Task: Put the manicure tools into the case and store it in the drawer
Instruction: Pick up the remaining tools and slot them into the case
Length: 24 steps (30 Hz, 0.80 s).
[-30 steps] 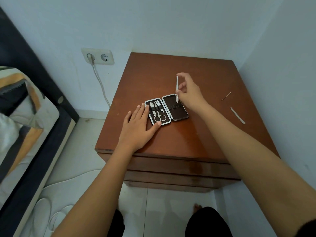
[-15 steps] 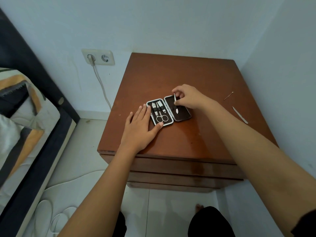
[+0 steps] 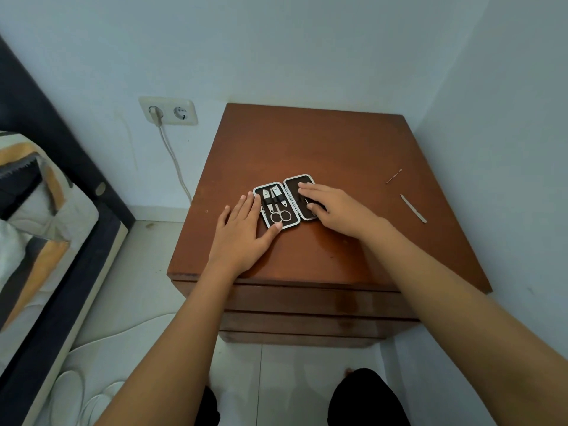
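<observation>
A small open manicure case [image 3: 299, 177] lies on the brown nightstand [image 3: 307, 139]. Its left half holds scissors [image 3: 280, 215] and clippers [image 3: 277, 194] under straps. My left hand [image 3: 242, 233] lies flat beside the case's left edge, thumb on its front rim. My right hand [image 3: 338, 210] rests over the right half, fingers and thumb pinching a thin metal tool [image 3: 306, 199] down against the lining. Most of that tool is hidden under the fingers. A metal file [image 3: 413, 208] and a thin pin-like tool [image 3: 394, 176] lie loose to the right.
Drawer fronts [image 3: 307, 299] run below the nightstand's top, all closed. A wall stands close on the right. A wall socket [image 3: 169, 111] with a white cable is at the left, and a bed [image 3: 46, 210] beyond it. My knees show at the bottom.
My right hand has come down from holding the thin tool upright above the case to lying low over the right half with the tool against the lining. The left hand has stayed put.
</observation>
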Each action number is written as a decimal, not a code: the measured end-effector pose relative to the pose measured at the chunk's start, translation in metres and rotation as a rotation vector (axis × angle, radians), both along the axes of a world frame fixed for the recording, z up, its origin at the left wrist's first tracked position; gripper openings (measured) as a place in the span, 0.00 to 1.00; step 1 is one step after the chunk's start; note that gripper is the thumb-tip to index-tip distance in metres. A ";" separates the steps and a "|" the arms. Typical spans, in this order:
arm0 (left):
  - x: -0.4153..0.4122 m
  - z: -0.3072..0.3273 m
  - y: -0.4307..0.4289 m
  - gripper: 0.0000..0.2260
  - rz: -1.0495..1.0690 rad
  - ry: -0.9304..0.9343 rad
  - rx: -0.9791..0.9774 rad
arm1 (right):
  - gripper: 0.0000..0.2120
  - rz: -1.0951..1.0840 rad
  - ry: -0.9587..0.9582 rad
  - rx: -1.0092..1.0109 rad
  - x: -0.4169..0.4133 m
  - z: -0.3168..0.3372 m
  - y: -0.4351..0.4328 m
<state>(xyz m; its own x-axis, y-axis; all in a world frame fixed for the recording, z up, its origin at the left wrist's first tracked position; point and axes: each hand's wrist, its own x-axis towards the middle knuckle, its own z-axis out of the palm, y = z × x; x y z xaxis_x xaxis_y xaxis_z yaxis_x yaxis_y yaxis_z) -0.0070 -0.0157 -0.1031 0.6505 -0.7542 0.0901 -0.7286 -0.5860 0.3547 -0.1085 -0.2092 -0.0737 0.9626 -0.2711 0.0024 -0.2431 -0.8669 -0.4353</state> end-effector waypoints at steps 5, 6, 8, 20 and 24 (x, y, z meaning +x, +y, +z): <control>-0.001 0.001 0.000 0.33 0.003 -0.005 -0.003 | 0.21 0.002 -0.014 0.026 -0.003 0.001 0.003; -0.001 0.001 0.000 0.33 0.003 -0.004 -0.005 | 0.21 -0.009 -0.018 0.040 -0.003 0.000 0.005; -0.001 0.000 0.000 0.33 0.004 -0.004 -0.004 | 0.21 -0.036 -0.023 0.073 -0.007 -0.001 0.008; 0.000 0.001 0.001 0.33 0.003 -0.003 -0.010 | 0.09 -0.952 -0.353 0.087 -0.131 -0.001 -0.060; 0.000 0.001 0.001 0.34 0.000 -0.004 -0.019 | 0.08 -0.969 -0.291 0.109 -0.138 -0.008 -0.065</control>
<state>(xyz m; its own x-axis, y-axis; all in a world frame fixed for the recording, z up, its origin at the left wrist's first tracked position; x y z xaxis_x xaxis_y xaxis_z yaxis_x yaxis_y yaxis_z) -0.0073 -0.0144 -0.1023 0.6501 -0.7522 0.1072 -0.7301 -0.5794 0.3624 -0.2464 -0.2741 -0.0812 0.2946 -0.9467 0.1304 -0.6917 -0.3054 -0.6544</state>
